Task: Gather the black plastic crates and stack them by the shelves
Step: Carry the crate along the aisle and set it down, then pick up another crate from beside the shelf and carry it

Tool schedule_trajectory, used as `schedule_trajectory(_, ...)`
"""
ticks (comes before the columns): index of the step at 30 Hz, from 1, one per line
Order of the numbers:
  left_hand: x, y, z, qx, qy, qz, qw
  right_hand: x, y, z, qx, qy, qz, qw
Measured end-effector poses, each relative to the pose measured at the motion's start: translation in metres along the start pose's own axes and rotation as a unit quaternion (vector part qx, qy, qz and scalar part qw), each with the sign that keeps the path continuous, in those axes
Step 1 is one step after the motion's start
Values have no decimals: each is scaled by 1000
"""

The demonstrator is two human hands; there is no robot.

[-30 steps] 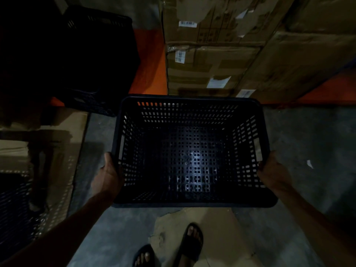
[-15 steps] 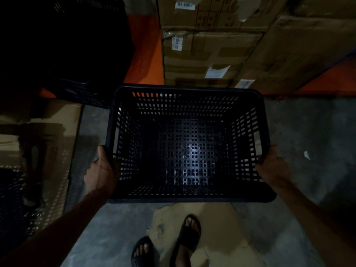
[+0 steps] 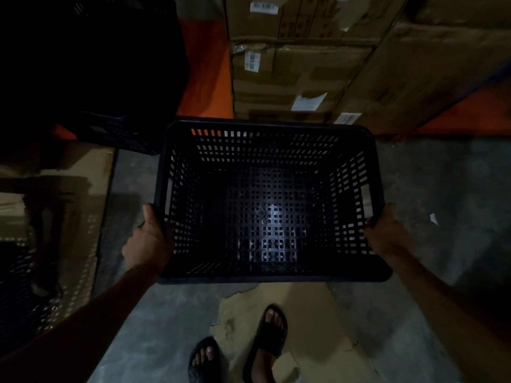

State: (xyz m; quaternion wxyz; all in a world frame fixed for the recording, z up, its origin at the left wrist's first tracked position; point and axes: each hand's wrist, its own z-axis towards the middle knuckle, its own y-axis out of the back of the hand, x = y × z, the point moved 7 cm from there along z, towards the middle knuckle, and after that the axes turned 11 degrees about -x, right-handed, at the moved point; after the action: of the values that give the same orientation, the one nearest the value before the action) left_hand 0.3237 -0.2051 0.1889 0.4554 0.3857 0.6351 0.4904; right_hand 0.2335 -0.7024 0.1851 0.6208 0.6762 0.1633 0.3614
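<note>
Crate (image 3: 269, 200) is black perforated plastic, empty, open side up, and we carry it off the floor in front of us, above our sandalled feet (image 3: 237, 349). We judge it light and stiff; the lattice walls should flex a little but won't crush. Smooth rim, so grip matters. Left hand (image 3: 149, 239) is wrapped around the left rim near the close corner, right hand (image 3: 387, 233) is wrapped around the right rim likewise; both clamp it. Slot handles sit further along each side wall, probably a better hold.

Stack of black crates (image 3: 110, 67) stands ahead to the left, against the orange shelf frame (image 3: 206, 76). Cardboard boxes (image 3: 304, 64) fill the shelf straight ahead, near the crate's far rim. Flattened cardboard (image 3: 69, 194) lies left; concrete floor (image 3: 442, 189) on the right is open. Lighting is dim.
</note>
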Motion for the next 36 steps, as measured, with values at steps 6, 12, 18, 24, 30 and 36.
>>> schedule_trajectory(6, -4, 17, 6, 44, 1, 22, 999, 5, -7, -3, 64, -19, -80, 995)
schedule_trajectory(12, -4, 36, 29, 28, 49, -135, 989, 87, 4, -4, 13, 151, -92, 984)
schedule_trajectory(18, 18, 35, 114, 28, 105, -238, 965, 263, -26, -18, 120, 318, 53, 939)
schedule_trajectory(24, 62, 13, 224, 45, 224, -357, 906, 438, -74, -14, 128, 316, 181, 923)
schedule_trajectory(30, 91, -14, 312, 129, 313, -458, 822, 568, -158, 5, 199, 238, 228, 923)
schedule_trajectory(36, 104, -60, 392, 204, 325, -530, 756, 629, -249, 22, 304, 77, 307, 898)
